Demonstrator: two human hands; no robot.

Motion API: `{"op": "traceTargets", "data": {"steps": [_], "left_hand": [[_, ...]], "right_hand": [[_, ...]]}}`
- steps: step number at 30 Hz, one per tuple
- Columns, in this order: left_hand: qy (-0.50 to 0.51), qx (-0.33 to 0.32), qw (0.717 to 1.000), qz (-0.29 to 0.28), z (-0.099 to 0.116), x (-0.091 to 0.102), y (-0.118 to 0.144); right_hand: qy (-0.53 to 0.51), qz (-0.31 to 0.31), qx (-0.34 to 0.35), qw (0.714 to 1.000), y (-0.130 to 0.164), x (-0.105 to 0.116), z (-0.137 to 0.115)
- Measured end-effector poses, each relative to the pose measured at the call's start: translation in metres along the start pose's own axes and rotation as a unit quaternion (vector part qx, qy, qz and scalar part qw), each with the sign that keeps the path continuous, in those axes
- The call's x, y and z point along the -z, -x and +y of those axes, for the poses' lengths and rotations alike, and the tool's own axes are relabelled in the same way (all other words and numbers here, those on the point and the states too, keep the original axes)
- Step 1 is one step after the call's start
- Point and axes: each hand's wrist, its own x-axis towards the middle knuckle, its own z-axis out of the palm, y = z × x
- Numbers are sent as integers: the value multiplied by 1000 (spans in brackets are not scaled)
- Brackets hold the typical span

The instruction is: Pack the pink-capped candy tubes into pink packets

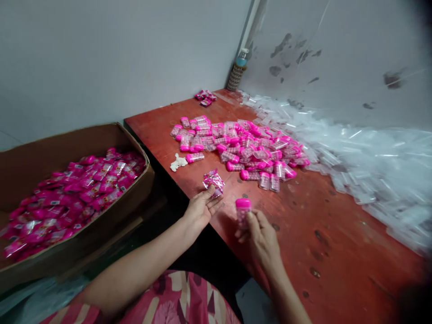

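Between the thumb and fingers of my left hand is a crinkled, shiny pink wrapper, held over the table's front edge. My right hand grips a small clear bottle with a pink cap, cap upward; pinkish contents show through its side. The two hands are apart, the bottle to the right of the wrapper. Beyond them lies a heap of similar pink-capped bottles, most on their sides. A crumpled whitish scrap rests left of the heap.
At the left stands a cardboard box full of pink packets. Clear plastic sleeves are piled along the right of the red table. A few pink packets and a bottle in a woven cover sit at the far corner.
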Motion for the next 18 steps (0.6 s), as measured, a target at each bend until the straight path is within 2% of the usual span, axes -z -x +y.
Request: {"op": "traceTargets", "data": {"steps": [2,5,12,15,18], "left_hand": [[7,-2,1000,-12,-1,-2,2],[10,-8,1000,-25,-3,-5,6],[-30,-36,997,-66,-10,-7,17],[-78,-66,991,-84,-10,-6,21],[-137,-69,982,-110,-7,-4,22]], "right_hand": [[-56,-6,-6,998,15,-26,-7],[-89,16,1,996,20,-46,-11],[-91,66,8,994,14,-54,-7],[-124,44,5,991,13,-56,-6],[-183,4,6,983,12,-58,-4]]}}
